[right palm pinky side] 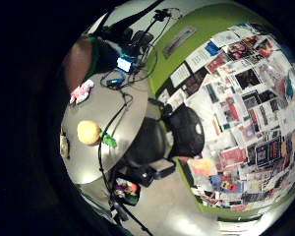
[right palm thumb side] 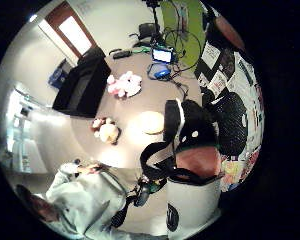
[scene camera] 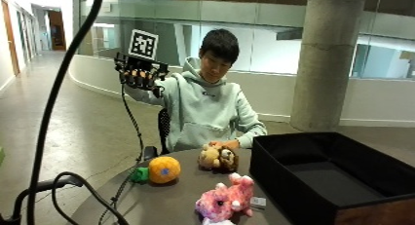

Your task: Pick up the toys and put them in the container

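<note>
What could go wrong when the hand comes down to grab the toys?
The gloved right hand is raised high, so its cable might sweep the orange toy on the way down. The pink toy lies near the table edge and could get knocked off. The bare hand rests on the lion toy.

Three toys lie on the desk (scene camera: 162, 200), namely one orange ball-shaped plush (scene camera: 164, 169), one brown lion plush (scene camera: 217, 157) and one pink plush animal (scene camera: 225, 199), beside one black container (scene camera: 305, 196).
</note>
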Motion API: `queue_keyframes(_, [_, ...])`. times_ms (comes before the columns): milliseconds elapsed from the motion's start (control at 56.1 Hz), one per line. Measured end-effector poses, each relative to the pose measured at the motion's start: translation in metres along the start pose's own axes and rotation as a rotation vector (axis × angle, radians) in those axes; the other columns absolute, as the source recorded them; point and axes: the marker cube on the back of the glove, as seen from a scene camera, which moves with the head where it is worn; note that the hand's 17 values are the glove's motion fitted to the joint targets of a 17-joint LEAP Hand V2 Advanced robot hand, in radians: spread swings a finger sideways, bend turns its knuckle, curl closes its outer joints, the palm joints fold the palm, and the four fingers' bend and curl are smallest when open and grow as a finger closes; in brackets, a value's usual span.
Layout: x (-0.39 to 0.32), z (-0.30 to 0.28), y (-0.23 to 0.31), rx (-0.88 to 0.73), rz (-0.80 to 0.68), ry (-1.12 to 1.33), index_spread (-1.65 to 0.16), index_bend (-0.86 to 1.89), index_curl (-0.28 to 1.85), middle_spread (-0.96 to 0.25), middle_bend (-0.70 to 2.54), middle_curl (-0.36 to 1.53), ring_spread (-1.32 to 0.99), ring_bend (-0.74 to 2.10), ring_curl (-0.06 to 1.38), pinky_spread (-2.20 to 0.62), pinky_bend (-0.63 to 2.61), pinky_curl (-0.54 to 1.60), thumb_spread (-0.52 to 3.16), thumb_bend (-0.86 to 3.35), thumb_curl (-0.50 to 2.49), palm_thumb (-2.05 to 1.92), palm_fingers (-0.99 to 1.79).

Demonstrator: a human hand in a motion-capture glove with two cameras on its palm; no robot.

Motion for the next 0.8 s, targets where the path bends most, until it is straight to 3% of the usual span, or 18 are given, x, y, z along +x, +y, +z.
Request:
queue_keyframes(125, [-0.013, 0.010, -0.002, -0.065, -0.025, -0.032, -0.17, 0.16, 0.11, -0.05, 0.24, 0.09, -0.12, 0.36, 0.12, -0.03, 0.48, 0.17, 0.88, 0.15, 0.08, 0.15, 0.46])
queue_keyframes(249, [-0.030, 0.021, 0.003, -0.146, -0.008, -0.026, -0.21, 0.15, 0.13, -0.05, 0.24, 0.13, -0.14, 0.38, 0.15, -0.03, 0.53, 0.22, 1.20, 0.18, 0.13, 0.15, 0.36])
queue_keyframes(303, [-0.038, 0.025, 0.003, -0.158, 0.016, -0.014, -0.23, 0.15, 0.15, -0.05, 0.23, 0.15, -0.15, 0.39, 0.15, -0.03, 0.55, 0.23, 1.29, 0.18, 0.15, 0.14, 0.34])
queue_keyframes(570, [-0.071, 0.072, -0.005, -0.250, -0.140, -0.123, -0.25, 0.16, 0.20, -0.05, 0.25, 0.22, -0.16, 0.45, 0.18, -0.03, 0.59, 0.27, 1.49, 0.15, 0.21, 0.08, 0.27])
queue_keyframes(606, [-0.077, 0.089, -0.011, -0.242, -0.092, -0.142, -0.25, 0.16, 0.20, -0.05, 0.25, 0.23, -0.16, 0.46, 0.19, -0.03, 0.60, 0.27, 1.49, 0.14, 0.21, 0.06, 0.26])
queue_keyframes(677, [-0.097, 0.129, -0.032, -0.096, 0.316, -0.130, -0.26, 0.14, 0.21, -0.04, 0.24, 0.25, -0.16, 0.48, 0.20, -0.03, 0.63, 0.29, 1.50, 0.12, 0.22, 0.03, 0.21])
queue_keyframes(695, [-0.100, 0.137, -0.030, -0.113, 0.341, -0.132, -0.26, 0.13, 0.21, -0.04, 0.23, 0.25, -0.16, 0.48, 0.20, -0.02, 0.64, 0.29, 1.50, 0.11, 0.22, 0.03, 0.18])
queue_keyframes(802, [-0.100, 0.179, 0.016, -0.483, -0.032, -0.164, -0.26, 0.11, 0.21, -0.02, 0.20, 0.26, -0.12, 0.46, 0.21, -0.02, 0.74, 0.33, 1.45, 0.05, 0.21, -0.04, 0.02])
